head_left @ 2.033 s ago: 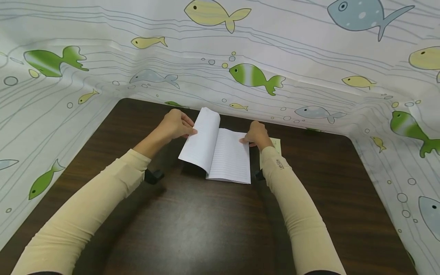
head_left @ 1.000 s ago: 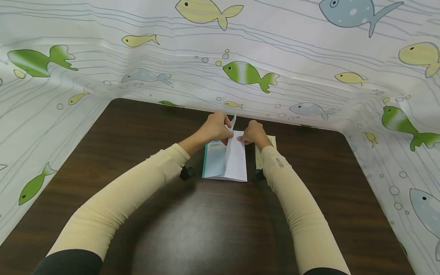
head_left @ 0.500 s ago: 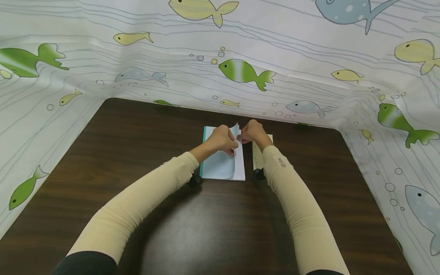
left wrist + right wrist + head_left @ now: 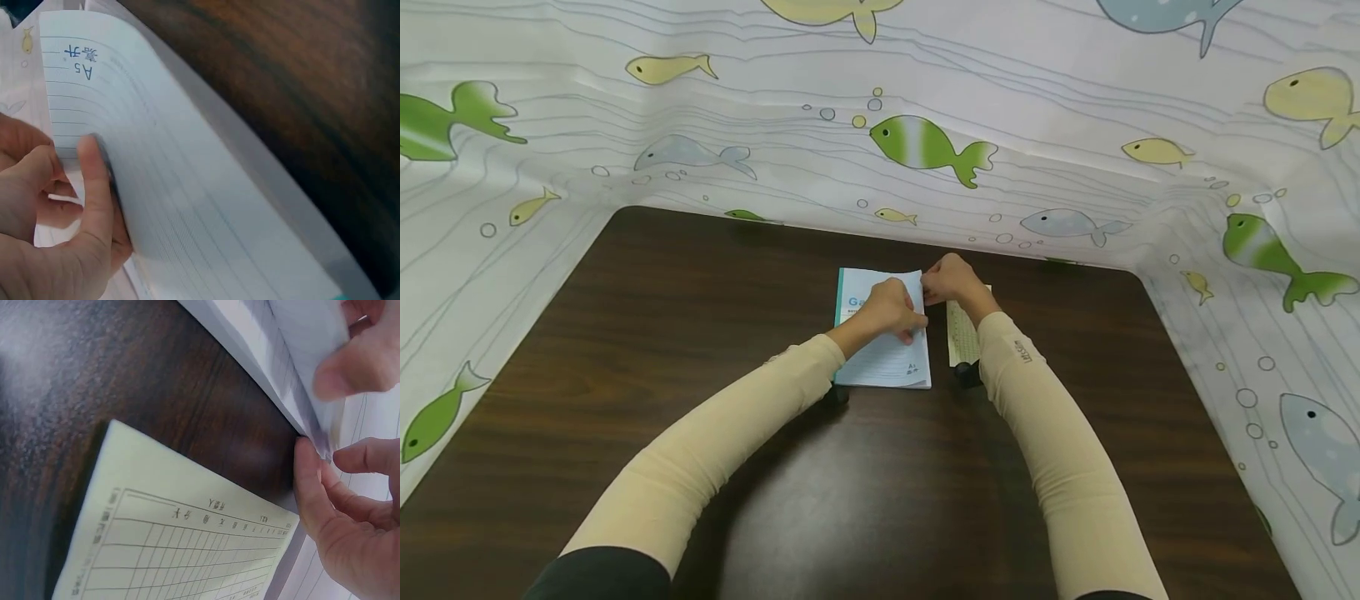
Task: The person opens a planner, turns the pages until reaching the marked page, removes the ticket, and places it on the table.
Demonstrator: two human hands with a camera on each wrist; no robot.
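A pale blue notebook (image 4: pixel 876 367) with a teal spine strip lies on the dark table, its front cover nearly flat over the ruled pages. My left hand (image 4: pixel 889 308) pinches the cover near its right edge. In the left wrist view the thumb lies on the curved cover (image 4: pixel 169 169), which is still bent up. At the notebook's upper right corner, my right hand (image 4: pixel 950 279) holds the page edges between thumb and fingers, as the right wrist view shows. A yellowish printed form pad (image 4: pixel 194 544) lies beside the notebook, partly under my right wrist.
The dark wooden table (image 4: pixel 760 467) spreads around the notebook. A white fish-patterned curtain (image 4: pixel 790 158) rises close behind the table's back edge and along both sides.
My left hand has swung from left of the notebook rightward over it, bringing the lifted pages and then the cover down across it. The right hand stays at the upper right corner.
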